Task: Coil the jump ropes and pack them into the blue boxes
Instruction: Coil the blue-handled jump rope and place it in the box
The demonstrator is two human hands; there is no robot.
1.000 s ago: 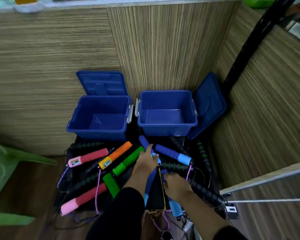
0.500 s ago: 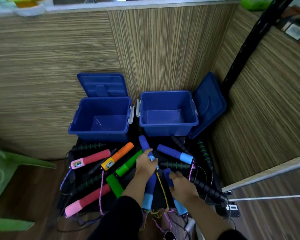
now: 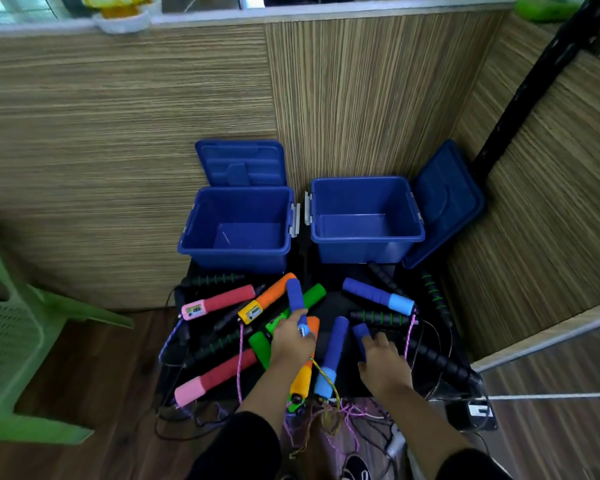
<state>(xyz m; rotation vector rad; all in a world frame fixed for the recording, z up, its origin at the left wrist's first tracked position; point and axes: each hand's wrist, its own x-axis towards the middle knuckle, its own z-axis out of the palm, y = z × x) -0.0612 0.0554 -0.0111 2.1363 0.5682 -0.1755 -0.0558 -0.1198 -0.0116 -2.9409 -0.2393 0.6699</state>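
Since the earlier frame, the left hand [image 3: 289,342] has lifted its blue handle [image 3: 296,298] upright at centre frame, grip clenched round it; the right hand [image 3: 381,359] has closed its grip on a second blue handle [image 3: 361,336]. Both blue boxes [image 3: 238,228] sit open and unfilled above. Gathering one rope's handles looks underway; next, its cord [image 3: 321,374] needs freeing from the tangle before coiling.
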